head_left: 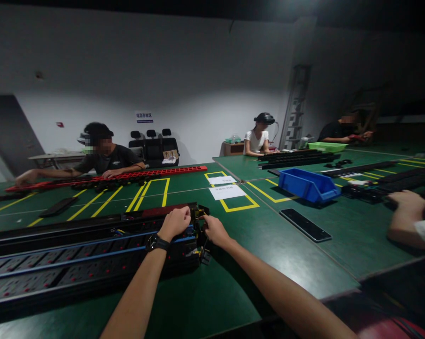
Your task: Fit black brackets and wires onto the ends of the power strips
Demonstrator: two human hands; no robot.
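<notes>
The left hand [177,221] curls over the near end of a long black unit [102,256], its fingertips at a dark end piece [198,217]; whether they are closed on anything I cannot tell. The right hand [215,230] meets it from the other side, thumb and index finger drawn narrow against the same end piece, though what lies between them is too small to make out. A black watch [157,243] sits on the left wrist, just behind the grip. The unit runs leftward from the grip on the green table [241,268], past a small bundle of coloured wires [118,231]. Right of the grip lies a black phone-like slab [305,224]; beyond the hands and slightly right is a white paper sheet [227,191], with a blue bin [306,185] farther right. Well to the right, a co-worker's forearm and hand [408,202] rest near dark parts. Beyond the grip to the left, another co-worker bends over a long red frame [163,174]. Farthest off, past the table, stand black chairs [154,148] and, to the right, a ladder [297,108].
</notes>
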